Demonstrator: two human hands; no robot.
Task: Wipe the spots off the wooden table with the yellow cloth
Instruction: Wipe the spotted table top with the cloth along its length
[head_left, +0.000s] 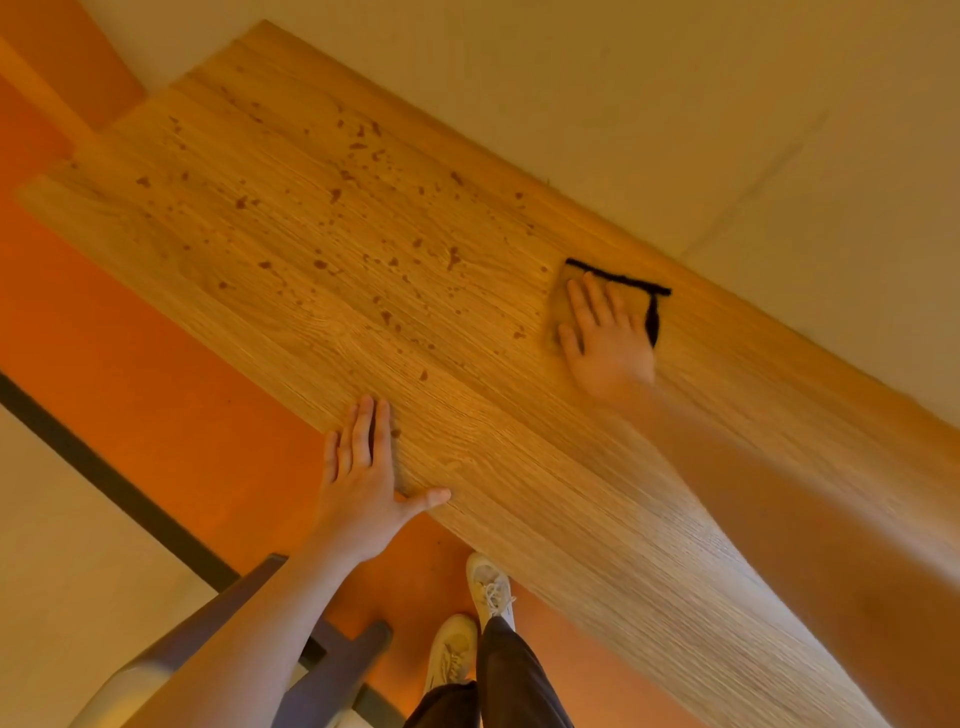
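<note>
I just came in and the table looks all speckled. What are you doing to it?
A person is cleaning the wooden table. Their right hand presses the yellow cloth, which has a black edge, flat on the tabletop near the wall side. Their left hand rests open on the near edge. Lots of brown spots still cover the part beyond the cloth, while the stretch nearer the person looks clean.
</note>
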